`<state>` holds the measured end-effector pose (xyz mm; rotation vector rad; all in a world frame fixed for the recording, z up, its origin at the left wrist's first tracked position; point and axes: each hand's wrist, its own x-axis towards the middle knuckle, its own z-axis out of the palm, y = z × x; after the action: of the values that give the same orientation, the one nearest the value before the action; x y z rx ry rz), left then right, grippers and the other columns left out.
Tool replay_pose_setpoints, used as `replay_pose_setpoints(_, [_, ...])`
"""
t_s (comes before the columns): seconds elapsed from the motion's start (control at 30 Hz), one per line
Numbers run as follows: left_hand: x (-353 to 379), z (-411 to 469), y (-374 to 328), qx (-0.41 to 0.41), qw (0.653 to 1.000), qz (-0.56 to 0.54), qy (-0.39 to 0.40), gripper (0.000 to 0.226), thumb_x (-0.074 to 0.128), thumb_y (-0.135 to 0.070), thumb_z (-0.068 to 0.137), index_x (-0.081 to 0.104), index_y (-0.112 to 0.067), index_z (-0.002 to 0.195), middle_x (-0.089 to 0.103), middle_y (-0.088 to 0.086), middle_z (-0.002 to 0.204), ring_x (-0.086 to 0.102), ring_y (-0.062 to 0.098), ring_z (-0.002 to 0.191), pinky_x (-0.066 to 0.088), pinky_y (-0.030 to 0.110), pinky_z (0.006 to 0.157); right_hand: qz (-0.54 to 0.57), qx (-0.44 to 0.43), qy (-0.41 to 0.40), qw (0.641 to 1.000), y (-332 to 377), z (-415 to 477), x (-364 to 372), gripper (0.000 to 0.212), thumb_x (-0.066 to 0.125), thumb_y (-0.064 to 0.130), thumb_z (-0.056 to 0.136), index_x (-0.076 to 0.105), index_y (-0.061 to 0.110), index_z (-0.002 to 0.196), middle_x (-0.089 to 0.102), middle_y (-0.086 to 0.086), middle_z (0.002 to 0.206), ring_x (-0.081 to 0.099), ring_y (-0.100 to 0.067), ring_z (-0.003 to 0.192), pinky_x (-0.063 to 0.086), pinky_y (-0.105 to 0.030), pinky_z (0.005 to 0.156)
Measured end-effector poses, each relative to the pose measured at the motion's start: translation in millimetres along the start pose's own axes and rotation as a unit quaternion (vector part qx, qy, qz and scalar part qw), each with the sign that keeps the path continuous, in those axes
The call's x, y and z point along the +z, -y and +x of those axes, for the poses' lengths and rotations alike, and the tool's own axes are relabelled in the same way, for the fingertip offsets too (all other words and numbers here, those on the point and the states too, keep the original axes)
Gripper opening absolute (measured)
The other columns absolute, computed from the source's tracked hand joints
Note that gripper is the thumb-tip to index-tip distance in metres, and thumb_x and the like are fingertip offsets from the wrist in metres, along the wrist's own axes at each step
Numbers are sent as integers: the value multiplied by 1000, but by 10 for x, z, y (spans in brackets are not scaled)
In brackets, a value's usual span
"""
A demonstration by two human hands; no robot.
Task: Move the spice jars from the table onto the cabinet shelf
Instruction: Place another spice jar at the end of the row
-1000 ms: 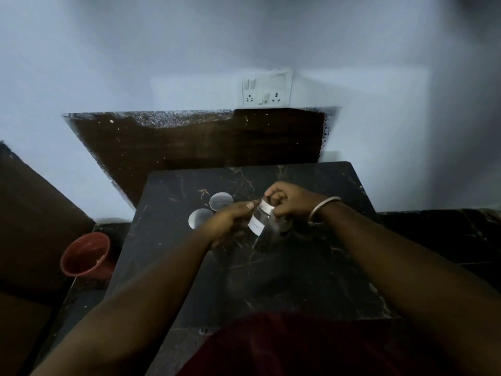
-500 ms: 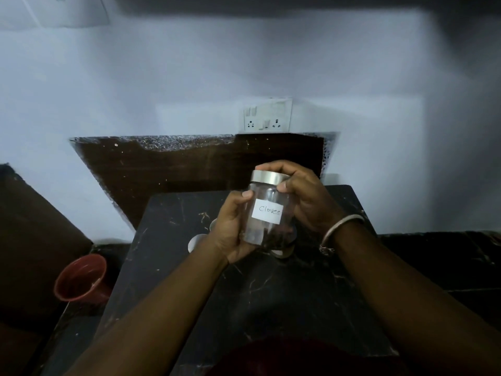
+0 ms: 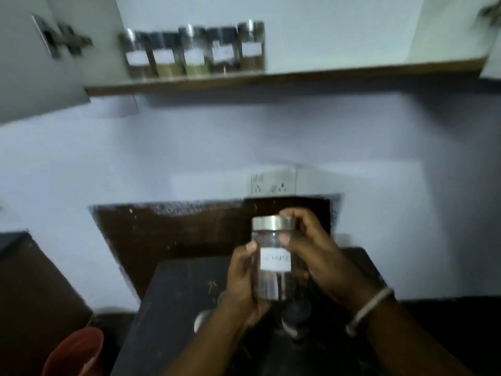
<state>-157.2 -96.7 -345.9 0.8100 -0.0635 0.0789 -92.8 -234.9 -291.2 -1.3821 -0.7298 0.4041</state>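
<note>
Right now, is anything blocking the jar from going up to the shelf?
Nothing visible does. The left hand and right hand hold the spice jar; only bare wall shows between it and the cabinet shelf. Five jars crowd its left end.

Both hands, left point(image 3: 244, 283) and right point(image 3: 311, 256), hold a labelled jar point(image 3: 273, 259) upright above the table point(image 3: 173, 308).
</note>
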Motion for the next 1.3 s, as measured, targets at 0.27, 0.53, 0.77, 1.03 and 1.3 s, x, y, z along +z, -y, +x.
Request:
replay_pose_setpoints(0.27, [827,464,-847,158,979,126,35,71,92,-55,54,81,-10,107,79,19,98,78,31,88,63,39,71,-335,-155,-49,928,904,64,-180,112,68,84,59,0,73,146,30,38,140,31,18,133,39,-9,99])
replay_pose_setpoints(0.53, [1628,1242,-1885,234,938,249,64,51,55,-47,90,74,-14,123,76,20,116,75,35,104,63,41,75,-321,-252,-118,905,1991,906,-378,108,79,64,69,12,57,152,62,21,113,66,7,94,48,-2,65])
replay_pose_setpoints(0.77, [1398,2351,-2874,372,616,677,-153,56,49,-71,93,58,-16,101,67,4,99,65,23,96,51,41,81,-406,-216,-200,865,2580,2300,-818,101,82,40,78,14,36,153,65,1,112,68,-21,90,60,-37,77])
replay_pose_setpoints(1.03, [763,2812,-2913,260,432,843,-188,49,41,-56,95,65,-28,128,69,6,128,64,31,117,46,39,85,-485,-109,-192,846,2194,3838,-929,109,81,25,80,5,18,158,62,-22,124,65,-41,106,56,-45,92])
replay_pose_setpoints(1.3, [704,2884,-2930,284,404,849,-190,36,44,-49,88,67,-23,93,63,-1,87,61,24,86,36,32,66,-478,-22,-216,851,1955,4506,-967,120,79,9,84,-13,17,161,56,-24,137,60,-41,122,53,-45,98])
